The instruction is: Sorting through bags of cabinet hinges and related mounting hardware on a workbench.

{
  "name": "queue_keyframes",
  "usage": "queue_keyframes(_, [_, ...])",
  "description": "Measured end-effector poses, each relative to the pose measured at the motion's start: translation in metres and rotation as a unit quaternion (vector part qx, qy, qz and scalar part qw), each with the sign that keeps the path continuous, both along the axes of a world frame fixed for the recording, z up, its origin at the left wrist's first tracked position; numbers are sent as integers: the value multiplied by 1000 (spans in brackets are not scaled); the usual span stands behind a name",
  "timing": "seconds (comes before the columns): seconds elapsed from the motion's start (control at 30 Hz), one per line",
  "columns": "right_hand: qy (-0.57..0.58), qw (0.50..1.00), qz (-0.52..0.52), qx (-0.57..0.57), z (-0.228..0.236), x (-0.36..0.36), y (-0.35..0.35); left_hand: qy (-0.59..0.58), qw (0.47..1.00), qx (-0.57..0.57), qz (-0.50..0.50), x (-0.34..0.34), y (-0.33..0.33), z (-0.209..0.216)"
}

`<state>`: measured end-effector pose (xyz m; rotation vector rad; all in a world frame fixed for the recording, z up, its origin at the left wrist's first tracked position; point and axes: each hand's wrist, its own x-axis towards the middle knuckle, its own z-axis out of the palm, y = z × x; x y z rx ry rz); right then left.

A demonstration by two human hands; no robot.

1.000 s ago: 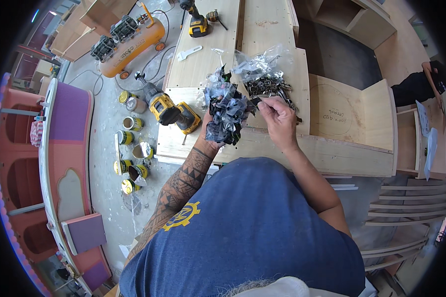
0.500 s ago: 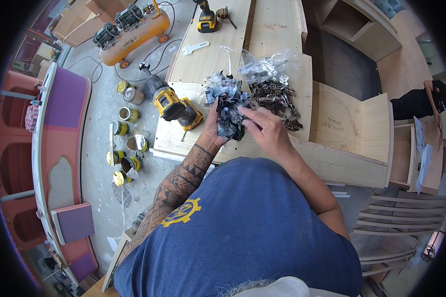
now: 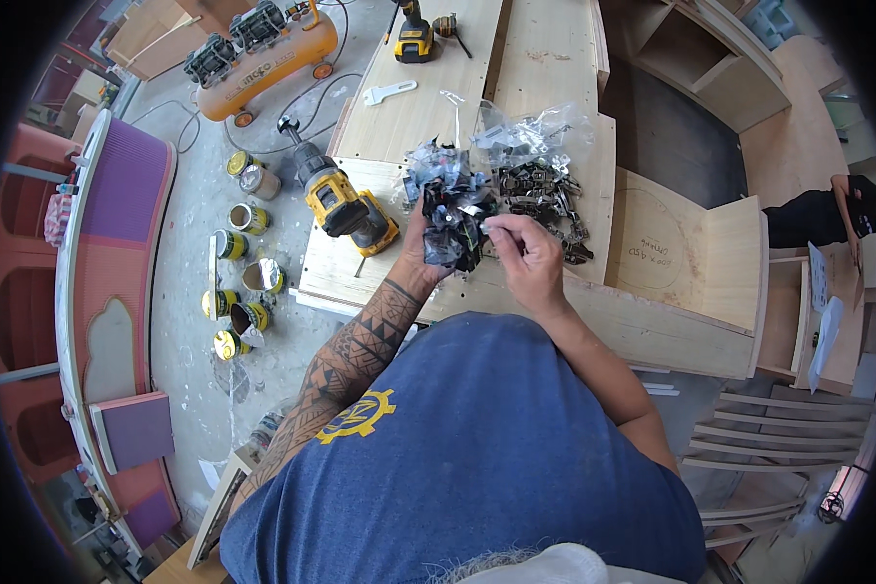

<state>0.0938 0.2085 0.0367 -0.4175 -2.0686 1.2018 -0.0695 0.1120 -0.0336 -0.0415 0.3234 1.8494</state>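
In my left hand (image 3: 415,249) sits a crumpled bunch of small plastic packets (image 3: 455,219), dark and clear with shiny bits, held from below and the left. My right hand (image 3: 537,265) is at the bunch's right edge, thumb and fingertips pinched together on something small and pale that I cannot make out. Just beyond the right hand, a pile of shiny metal hinge-like fittings (image 3: 545,202) lies on the wooden panel (image 3: 380,146). Behind the pile is a loose clear plastic bag (image 3: 552,128).
A yellow-black drill (image 3: 346,207) lies left of my hands. Farther off are a second drill (image 3: 414,41) and a flat white tool (image 3: 390,92). Several paint cans (image 3: 249,219) and an orange air compressor (image 3: 268,70) stand on the floor. A person in black (image 3: 822,214) is at the far right.
My right hand has moved from over the middle of the packets to their right edge, its fingertips now pinched. The left hand still holds the bunch. The whole view has shifted slightly.
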Motion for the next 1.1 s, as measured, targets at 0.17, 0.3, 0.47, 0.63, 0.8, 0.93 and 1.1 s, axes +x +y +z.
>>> queue_keyframes(0.17, [54,987,-98,-116,-27,10,10,-64,998,23,3,-11,2,10])
queue_keyframes(0.3, [-26,984,-104,-144,-99,13,28,-25,999,46,11,-26,12,28])
queue_keyframes(0.47, [-233,967,37,-90,-85,-11,8,-14,992,122,-10,-41,19,29])
queue_keyframes(0.63, [-63,993,-84,-52,-39,-8,5,34,997,70,-1,-41,19,26])
queue_keyframes(0.8, [-112,980,0,166,14,-27,11,57,998,11,6,-15,22,15])
queue_keyframes(0.93, [-30,991,-9,127,-5,-34,11,43,999,-8,-3,-6,22,8])
queue_keyframes(1.1, [-102,995,-16,2,11,-13,3,12,1000,5,-15,-3,9,24])
